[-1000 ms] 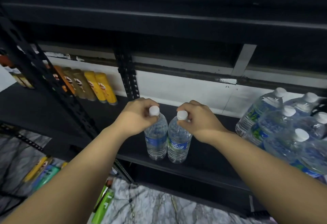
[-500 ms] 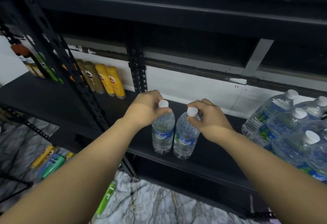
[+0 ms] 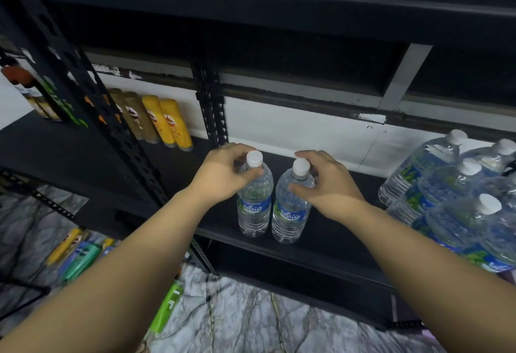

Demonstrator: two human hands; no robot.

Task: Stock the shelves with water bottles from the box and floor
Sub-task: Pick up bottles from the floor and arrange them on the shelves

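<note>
A black metal shelving unit (image 3: 321, 230) filled most of the frame, its perforated uprights running from the upper left down toward centre. The shelf board crossed the middle of the picture w/ a white wall strip behind it. Marbled floor (image 3: 237, 319) showed along the bottom.

At the right edge a cluster of large water bottles (image 3: 458, 193) stood packed together on the same shelf, white caps up (how many in all couldn't be told, as the group ran out of frame).

Centre frame, two small water bottles stood upright on the shelf near its front edge, just beside each other, blue labels facing the camera. The left bottle (image 3: 254, 204) was held by the left hand (image 3: 223, 174), fingers curled round the neck and shoulder just under the cap. The right bottle (image 3: 291, 210) was held by the right hand (image 3: 326, 185) the same way, thumb on the near side of the shoulder, fingers wrapped behind the neck. Both bottle bases looked to be resting on the board.

Upper left, behind the upright, yellow and brown tube-shaped containers (image 3: 164, 121) stood in a row at the back of the shelf. Lower left, on a lower level, lay some coloured pkgs (image 3: 81, 257), green and yellow, too blurred to identify.
</note>
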